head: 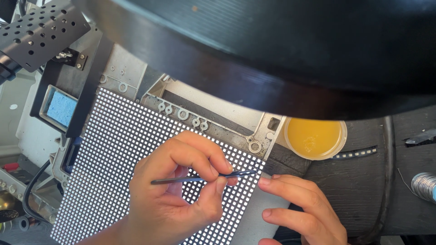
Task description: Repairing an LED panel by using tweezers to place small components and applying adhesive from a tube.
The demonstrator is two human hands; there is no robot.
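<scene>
left hand [181, 190] pinches thin tweezers [204, 178], tips aimed at right edge of LED grid panel [118, 149], frame centre | right hand [299, 204] open, fingertips pressing panel edge, likely steadying | yellow flux tub [314, 137] upper right, within reach | blue sponge [61, 109] upper left

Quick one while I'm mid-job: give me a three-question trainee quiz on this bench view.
1. True or false: the left hand pinches the thin dark metal tweezers over the black panel gridded with white square dots.
2. Where do the right hand fingertips rest: A) on the panel's right edge, B) in the round tub of yellow paste, C) on the blue sponge in its metal tray?
3. Fill in: the silver wire spool lies at the far ____ of the view.

Key: 1 true; 2 A; 3 right.
</scene>
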